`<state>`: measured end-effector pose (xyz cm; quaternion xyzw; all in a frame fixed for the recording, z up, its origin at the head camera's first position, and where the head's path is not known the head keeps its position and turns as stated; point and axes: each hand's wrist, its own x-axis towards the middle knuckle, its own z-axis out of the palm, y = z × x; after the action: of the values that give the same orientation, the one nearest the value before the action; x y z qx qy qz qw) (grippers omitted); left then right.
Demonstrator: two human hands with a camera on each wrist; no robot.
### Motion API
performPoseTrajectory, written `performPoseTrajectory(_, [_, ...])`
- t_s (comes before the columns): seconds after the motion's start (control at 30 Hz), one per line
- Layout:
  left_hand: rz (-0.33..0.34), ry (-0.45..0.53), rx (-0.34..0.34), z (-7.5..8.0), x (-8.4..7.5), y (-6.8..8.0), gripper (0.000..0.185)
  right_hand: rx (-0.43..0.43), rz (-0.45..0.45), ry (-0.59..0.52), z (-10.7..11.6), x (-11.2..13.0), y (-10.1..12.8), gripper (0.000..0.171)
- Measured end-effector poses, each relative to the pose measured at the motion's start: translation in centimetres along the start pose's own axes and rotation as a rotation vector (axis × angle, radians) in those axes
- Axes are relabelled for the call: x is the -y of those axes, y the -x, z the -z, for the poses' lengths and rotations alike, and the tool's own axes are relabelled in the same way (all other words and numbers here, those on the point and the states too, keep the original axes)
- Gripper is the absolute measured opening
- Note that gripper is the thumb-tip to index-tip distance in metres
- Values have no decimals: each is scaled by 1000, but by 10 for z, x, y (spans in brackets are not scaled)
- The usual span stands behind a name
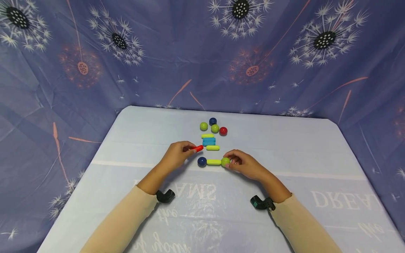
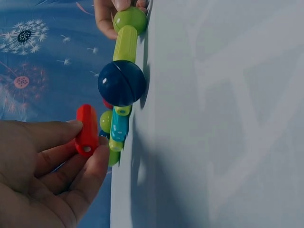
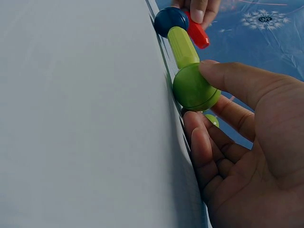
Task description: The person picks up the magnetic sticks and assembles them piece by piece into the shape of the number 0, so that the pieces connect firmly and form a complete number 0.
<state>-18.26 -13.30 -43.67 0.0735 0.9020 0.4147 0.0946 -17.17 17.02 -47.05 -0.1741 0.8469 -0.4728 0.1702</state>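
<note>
Between thumb and fingers my left hand [image 1: 178, 153] pinches a short red rod [image 2: 87, 130], held above the table. My right hand [image 1: 245, 163] grips a green ball [image 3: 194, 86] with its thumb and fingers. That ball is joined to a yellow-green rod [image 1: 213, 162], and a dark blue ball [image 1: 201, 162] sits at the rod's other end. In the head view this joined piece lies across the table, with the red rod behind and slightly left of the blue ball. Part of the green ball is hidden by the right fingers.
Behind the joined piece lie yellow-green rods [image 1: 212, 148] and blue rods [image 1: 209, 141]. Farther back stand two green balls [image 1: 204, 126], a dark blue ball [image 1: 213, 121] and a red ball [image 1: 223, 131]. A patterned cloth [image 1: 177, 52] hangs behind the white-covered table [image 1: 284, 140].
</note>
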Motion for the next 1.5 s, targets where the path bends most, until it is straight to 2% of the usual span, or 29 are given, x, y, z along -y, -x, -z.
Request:
performPoseTrajectory(0.27, [30, 40, 21, 5, 4, 7, 27, -4, 9, 9, 0, 0, 0, 34])
performPoseTrajectory(0.4, [74, 42, 52, 6, 6, 10, 35, -4, 17, 4, 0, -1, 0, 34])
performPoseTrajectory(0.57, [85, 43, 100, 5, 8, 15, 41, -7, 21, 6, 1, -2, -1, 34])
performPoseTrajectory(0.63, [92, 68, 116, 4, 10, 17, 40, -8, 17, 8, 1, -3, -1, 34])
performPoseTrajectory(0.87, [164, 303, 196, -6, 12, 24, 35, -17, 8, 12, 1, -2, 0, 35])
performPoseTrajectory(0.97, [172, 336, 218, -10, 10, 26, 33, -21, 5, 5, 1, -2, -1, 36])
performPoseTrajectory(1.33, [184, 234, 190, -15, 3, 32, 23, -23, -3, 10, 0, -2, -2, 35])
performPoseTrajectory(1.5, [176, 183, 190, -15, 2, 32, 33, -25, -5, 15, -1, -5, -3, 35])
